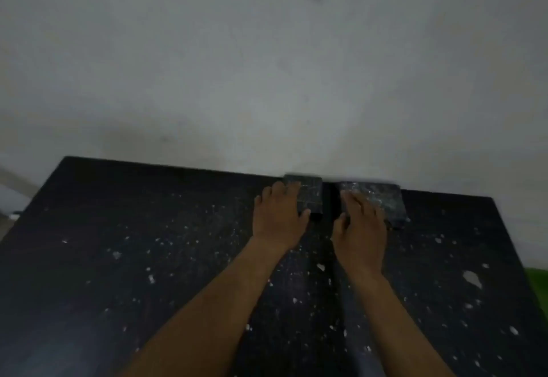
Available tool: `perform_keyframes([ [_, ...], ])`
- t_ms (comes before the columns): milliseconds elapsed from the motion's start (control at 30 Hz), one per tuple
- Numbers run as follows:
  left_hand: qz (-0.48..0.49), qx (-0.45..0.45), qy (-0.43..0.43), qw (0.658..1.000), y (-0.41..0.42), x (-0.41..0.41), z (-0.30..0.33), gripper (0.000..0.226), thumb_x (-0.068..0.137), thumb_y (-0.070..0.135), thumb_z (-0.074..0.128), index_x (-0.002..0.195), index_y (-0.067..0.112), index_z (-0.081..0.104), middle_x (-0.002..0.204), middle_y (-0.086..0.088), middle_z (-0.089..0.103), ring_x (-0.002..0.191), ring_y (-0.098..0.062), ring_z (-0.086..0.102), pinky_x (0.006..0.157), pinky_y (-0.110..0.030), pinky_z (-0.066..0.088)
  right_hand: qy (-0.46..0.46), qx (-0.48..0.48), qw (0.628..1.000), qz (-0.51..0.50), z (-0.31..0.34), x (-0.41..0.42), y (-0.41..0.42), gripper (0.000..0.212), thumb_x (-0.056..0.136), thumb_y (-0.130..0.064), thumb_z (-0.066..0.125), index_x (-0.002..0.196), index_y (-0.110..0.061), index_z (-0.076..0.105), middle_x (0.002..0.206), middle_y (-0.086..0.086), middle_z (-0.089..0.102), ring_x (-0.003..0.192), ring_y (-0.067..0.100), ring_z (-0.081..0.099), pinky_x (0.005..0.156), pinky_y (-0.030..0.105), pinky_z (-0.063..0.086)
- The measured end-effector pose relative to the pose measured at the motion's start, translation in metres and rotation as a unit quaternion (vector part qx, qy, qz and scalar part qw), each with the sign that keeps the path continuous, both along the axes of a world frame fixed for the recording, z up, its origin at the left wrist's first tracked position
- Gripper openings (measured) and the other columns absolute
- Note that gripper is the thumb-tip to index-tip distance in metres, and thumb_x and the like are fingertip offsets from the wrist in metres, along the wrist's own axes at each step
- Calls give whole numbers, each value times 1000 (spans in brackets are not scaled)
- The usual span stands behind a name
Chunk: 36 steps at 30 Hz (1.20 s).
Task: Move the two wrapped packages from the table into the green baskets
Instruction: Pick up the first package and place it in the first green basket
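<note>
Two dark wrapped packages lie side by side at the far edge of a black speckled table (148,243), close to the wall. The left package (311,195) is squarish with a faint grid pattern. The right package (382,201) is wider and glints like plastic wrap. My left hand (278,216) lies over the left package's near-left part, thumb at its front edge. My right hand (360,222) lies over the right package's near-left part, thumb curled at its front. Both packages still rest on the table. The picture is blurred.
A pale grey wall rises right behind the table. A strip of bright green (538,281) shows past the table's right edge, too little of it to tell what it is. White flecks dot the tabletop. A strip of floor shows at far left.
</note>
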<state>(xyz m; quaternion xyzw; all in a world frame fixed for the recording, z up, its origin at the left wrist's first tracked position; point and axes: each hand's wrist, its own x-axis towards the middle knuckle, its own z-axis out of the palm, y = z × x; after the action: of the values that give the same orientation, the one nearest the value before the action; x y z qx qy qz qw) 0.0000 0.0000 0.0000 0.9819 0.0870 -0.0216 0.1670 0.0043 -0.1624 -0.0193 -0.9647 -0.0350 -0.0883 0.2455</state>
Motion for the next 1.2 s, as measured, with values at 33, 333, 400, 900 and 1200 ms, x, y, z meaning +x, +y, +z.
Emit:
perform_keyframes([
  [33, 6, 5, 29, 1000, -5, 11, -8, 70, 91, 55, 49, 150, 25, 28, 149, -12, 38, 135, -35, 36, 110, -53, 34, 10, -5, 1000, 2, -6, 7, -3, 46, 92, -11, 53, 138, -17, 53, 141, 9, 55, 127, 33, 48, 105, 48, 42],
  [333, 89, 27, 121, 988, -45, 68, -54, 102, 76, 70, 60, 154, 20, 16, 160, -19, 12, 139, -45, 25, 102, -55, 44, 43, -22, 999, 24, -50, 21, -18, 50, 86, -10, 60, 135, -16, 58, 139, 11, 57, 124, 35, 48, 99, 52, 46],
  [400, 102, 14, 122, 987, -48, 69, -54, 100, 75, 64, 64, 152, 21, 19, 160, -18, 13, 138, -45, 25, 100, -53, 45, 45, -17, 998, 30, -52, 21, -19, 50, 86, -10, 60, 135, -16, 58, 139, 10, 57, 123, 35, 48, 99, 52, 45],
  [900, 321, -812, 93, 479, 14, 17, -15, 67, 85, 50, 32, 133, 13, 59, 131, -21, 62, 122, -42, 55, 87, -57, 52, 92, 22, 995, 24, -20, 17, -15, 47, 92, -16, 50, 139, -19, 52, 142, 6, 53, 129, 29, 44, 109, 45, 38],
  [1200, 269, -775, 121, 559, 10, -33, 17, 57, 78, 47, 50, 121, 13, 67, 126, -18, 65, 119, -38, 57, 97, -57, 49, 70, 34, 997, 29, 15, -28, -14, 46, 93, -15, 51, 139, -20, 53, 141, 6, 54, 127, 28, 46, 106, 43, 40],
])
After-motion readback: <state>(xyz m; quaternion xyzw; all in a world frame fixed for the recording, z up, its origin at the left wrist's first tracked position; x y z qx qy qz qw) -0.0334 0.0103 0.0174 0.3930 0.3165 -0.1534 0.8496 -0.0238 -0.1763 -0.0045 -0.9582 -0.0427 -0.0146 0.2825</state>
